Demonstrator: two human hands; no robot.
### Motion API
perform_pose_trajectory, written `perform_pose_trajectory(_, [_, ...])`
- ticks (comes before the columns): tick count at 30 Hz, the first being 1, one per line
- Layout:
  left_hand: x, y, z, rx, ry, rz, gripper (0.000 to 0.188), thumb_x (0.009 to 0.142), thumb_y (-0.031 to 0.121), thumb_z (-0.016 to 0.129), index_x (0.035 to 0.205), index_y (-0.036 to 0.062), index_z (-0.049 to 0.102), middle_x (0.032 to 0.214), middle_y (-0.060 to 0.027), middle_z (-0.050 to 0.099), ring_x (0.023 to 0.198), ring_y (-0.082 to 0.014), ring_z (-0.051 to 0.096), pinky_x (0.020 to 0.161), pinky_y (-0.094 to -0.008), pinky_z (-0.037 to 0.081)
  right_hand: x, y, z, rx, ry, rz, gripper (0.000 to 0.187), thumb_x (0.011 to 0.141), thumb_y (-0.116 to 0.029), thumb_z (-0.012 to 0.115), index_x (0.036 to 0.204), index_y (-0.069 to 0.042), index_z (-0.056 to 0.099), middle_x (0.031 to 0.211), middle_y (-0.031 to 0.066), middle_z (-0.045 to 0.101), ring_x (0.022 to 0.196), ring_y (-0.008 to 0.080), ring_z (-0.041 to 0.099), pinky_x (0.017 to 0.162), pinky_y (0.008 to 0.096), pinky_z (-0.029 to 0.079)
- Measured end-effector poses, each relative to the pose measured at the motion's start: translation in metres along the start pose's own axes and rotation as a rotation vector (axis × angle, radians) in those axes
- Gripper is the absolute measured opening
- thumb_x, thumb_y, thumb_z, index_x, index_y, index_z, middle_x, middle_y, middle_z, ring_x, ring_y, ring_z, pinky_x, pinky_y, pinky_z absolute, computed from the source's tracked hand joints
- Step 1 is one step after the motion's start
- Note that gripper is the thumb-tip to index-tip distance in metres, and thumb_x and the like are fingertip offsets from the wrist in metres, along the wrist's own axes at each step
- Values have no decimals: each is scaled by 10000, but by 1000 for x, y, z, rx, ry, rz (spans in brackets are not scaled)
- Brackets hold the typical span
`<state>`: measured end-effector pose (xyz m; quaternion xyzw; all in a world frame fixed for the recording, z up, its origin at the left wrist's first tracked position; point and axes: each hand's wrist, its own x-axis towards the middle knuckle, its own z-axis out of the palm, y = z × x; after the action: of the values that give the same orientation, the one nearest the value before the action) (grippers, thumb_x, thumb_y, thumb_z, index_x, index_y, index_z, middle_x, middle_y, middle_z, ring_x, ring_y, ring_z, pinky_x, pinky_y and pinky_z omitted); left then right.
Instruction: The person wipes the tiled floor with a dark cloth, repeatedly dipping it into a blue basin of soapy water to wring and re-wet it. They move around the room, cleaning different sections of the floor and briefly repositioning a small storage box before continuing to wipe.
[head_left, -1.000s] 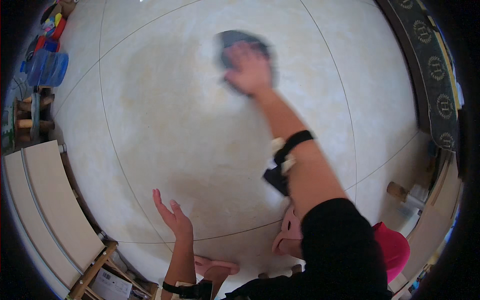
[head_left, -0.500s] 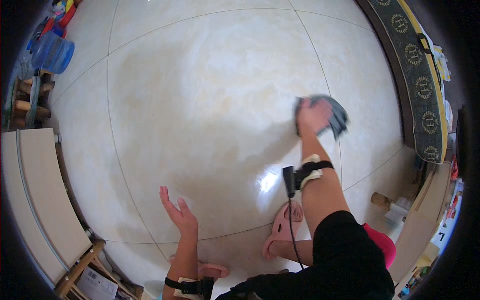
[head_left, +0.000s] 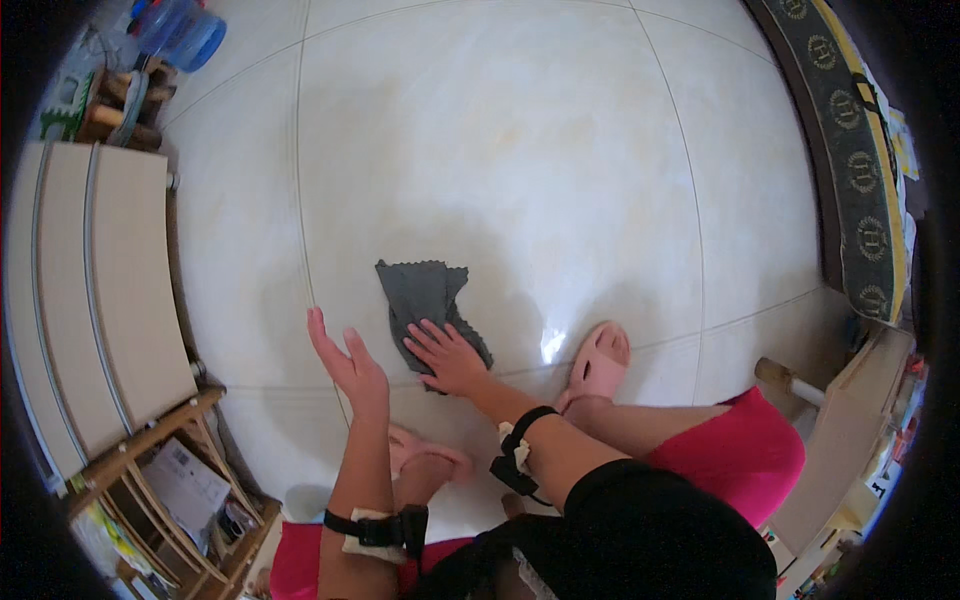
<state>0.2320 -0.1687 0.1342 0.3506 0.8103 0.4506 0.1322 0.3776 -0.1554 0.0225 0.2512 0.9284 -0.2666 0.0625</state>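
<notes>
A dark grey cloth (head_left: pixel 418 292) with a scalloped edge is spread on the pale tiled floor (head_left: pixel 520 140), in front of my feet. My right hand (head_left: pixel 450 360) lies flat on the cloth's near part, fingers spread over it. To the left, my left hand (head_left: pixel 350 375) is held up off the cloth, fingers stretched and thumb apart, with nothing in it. Black straps circle both forearms. The cloth's underside is hidden.
Pink slippers (head_left: pixel 598 368) are on my feet. A cream drawer cabinet (head_left: pixel 130 290) and a wooden rack (head_left: pixel 190 400) stand on the left, with a blue water jug (head_left: pixel 195 40) beyond. Along the right runs a dark patterned mattress edge (head_left: pixel 855 160); a pale cabinet (head_left: pixel 850 420) is nearer.
My right hand has swept the cloth from the far right to near the middle left, close to my feet. The left hand stays raised and empty. The whole view has shifted.
</notes>
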Motion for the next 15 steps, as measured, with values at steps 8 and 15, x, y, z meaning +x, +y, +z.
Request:
perform_pose_trajectory(8, [-43,-3,-19,15,84,81,516,938,172,503,1381,-37,342,1427,-243,357,1347,-389,305,1122,-437,231,-41,5,-70,19,107,183,695,852,-402,580,1452,-161,327,1520,92,286,1407,347,214,1116,569,184])
perform_pose_trajectory(15, [-98,-6,-10,152,-126,-46,582,904,200,551,1395,-21,329,1438,-245,350,1345,-409,307,1112,-450,271,-143,-1,-167,-163,351,502,718,827,-267,631,1442,-75,316,1470,206,330,1332,361,346,1076,441,318])
